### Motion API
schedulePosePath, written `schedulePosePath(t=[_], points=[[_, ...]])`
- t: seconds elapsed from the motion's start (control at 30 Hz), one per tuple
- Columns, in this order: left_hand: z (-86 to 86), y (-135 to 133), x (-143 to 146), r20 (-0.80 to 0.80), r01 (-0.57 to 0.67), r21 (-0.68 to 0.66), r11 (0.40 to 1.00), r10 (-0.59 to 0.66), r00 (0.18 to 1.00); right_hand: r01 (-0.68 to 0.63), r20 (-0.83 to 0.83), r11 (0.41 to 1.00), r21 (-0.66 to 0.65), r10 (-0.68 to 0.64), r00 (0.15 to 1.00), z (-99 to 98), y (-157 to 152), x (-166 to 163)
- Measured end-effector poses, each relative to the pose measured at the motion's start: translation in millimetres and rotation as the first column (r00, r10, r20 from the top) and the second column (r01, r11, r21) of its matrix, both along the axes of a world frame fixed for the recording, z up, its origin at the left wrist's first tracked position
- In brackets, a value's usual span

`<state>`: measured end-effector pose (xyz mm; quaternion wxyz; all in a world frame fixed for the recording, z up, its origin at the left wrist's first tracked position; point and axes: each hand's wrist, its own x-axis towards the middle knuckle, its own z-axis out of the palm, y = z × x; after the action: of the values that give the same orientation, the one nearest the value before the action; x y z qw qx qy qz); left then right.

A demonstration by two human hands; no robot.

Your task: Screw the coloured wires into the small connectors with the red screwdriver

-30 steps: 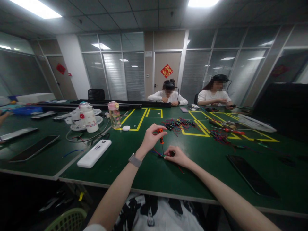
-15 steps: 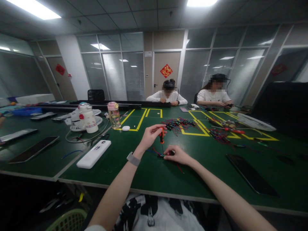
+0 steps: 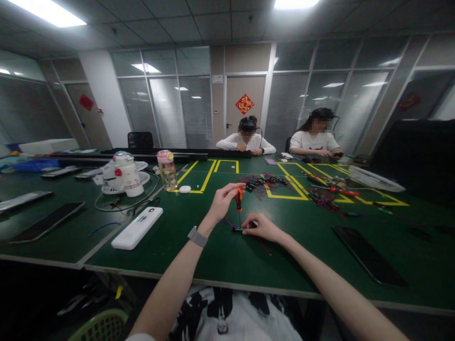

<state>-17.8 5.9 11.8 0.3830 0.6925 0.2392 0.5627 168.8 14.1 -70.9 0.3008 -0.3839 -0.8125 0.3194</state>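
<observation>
My left hand (image 3: 224, 201) is closed around the top of an orange and black screwdriver (image 3: 239, 201), held upright. The screwdriver's thin shaft points down at a small green circuit board (image 3: 237, 229) lying on the green table (image 3: 199, 255). Thumb and fingers of my right hand (image 3: 262, 228) pinch the board's right end, partly hiding it. Red and blue wires run out from the board on both sides. Whether the tip sits in a screw is too small to tell.
Beyond my hands lies a pile of wired boards (image 3: 261, 183), with a second bundle (image 3: 323, 198) to the right. A white power bank (image 3: 138, 228) and a dark phone (image 3: 368, 255) flank my arms. A drink bottle (image 3: 167, 170) stands left. Two people sit across the table.
The view has shifted very slightly. Both hands, the screwdriver and the board keep nearly the same positions.
</observation>
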Motion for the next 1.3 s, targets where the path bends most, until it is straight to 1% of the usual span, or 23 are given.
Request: schedulePosePath(t=[0.07,0.13,0.27,0.43,0.6,0.67,0.77,0.83,0.9,1.03,1.2,1.3], points=[[0.2,-1.0,0.4,0.019,0.055,-0.043,0.998,-0.055,0.998,0.011,0.006,0.999,0.036,-0.011,1.0,-1.2,-0.4,-0.5],[0.1,-1.8,0.5,0.02,0.063,-0.062,0.996,-0.062,0.998,0.025,0.011,0.997,0.074,-0.026,1.0,-3.3,-0.3,-1.1],[-1.5,-1.4,-0.3,0.0,0.003,-0.016,1.0,-0.003,1.0,0.037,0.033,0.99,0.137,-0.042,0.999,-6.6,-0.7,-2.9],[-3.8,0.9,0.0,-0.04,-0.068,0.045,0.997,0.07,0.997,0.045,0.051,0.98,0.193,-0.055,0.997,-3.5,-4.6,-5.7],[-5.3,1.2,1.6,-0.045,-0.168,0.104,0.98,0.174,0.984,0.041,0.058,0.978,0.204,-0.054,0.997,-1.3,-6.3,-7.5],[-5.3,0.8,1.9,-0.044,-0.161,0.118,0.98,0.167,0.985,0.039,0.055,0.977,0.208,-0.052,0.997,-1.8,-5.9,-7.5],[-3.9,-1.2,3.0,-0.024,-0.102,0.077,0.992,0.104,0.994,0.034,0.054,0.976,0.214,-0.047,0.997,-2.8,-5.1,-7.1],[-2.6,-2.8,4.1,-0.016,-0.085,0.055,0.995,0.086,0.996,0.032,0.054,0.976,0.214,-0.045,0.998,-3.1,-4.8,-6.8],[-2.1,-4.0,5.1,-0.024,-0.116,0.066,0.991,0.118,0.993,0.035,0.054,0.977,0.212,-0.047,0.997,-3.0,-4.9,-6.7],[-4.4,-3.5,5.8,-0.058,-0.205,0.132,0.97,0.214,0.975,0.041,0.057,0.978,0.206,-0.054,0.997,-2.6,-5.3,-7.0],[-6.5,-3.1,5.7,-0.074,-0.204,0.136,0.97,0.215,0.974,0.033,0.07,0.975,0.221,-0.05,0.996,-2.6,-5.1,-7.2],[-5.1,-4.4,6.0,-0.071,-0.181,0.146,0.973,0.192,0.979,0.026,0.074,0.974,0.226,-0.044,0.996,-2.4,-4.7,-6.8]])
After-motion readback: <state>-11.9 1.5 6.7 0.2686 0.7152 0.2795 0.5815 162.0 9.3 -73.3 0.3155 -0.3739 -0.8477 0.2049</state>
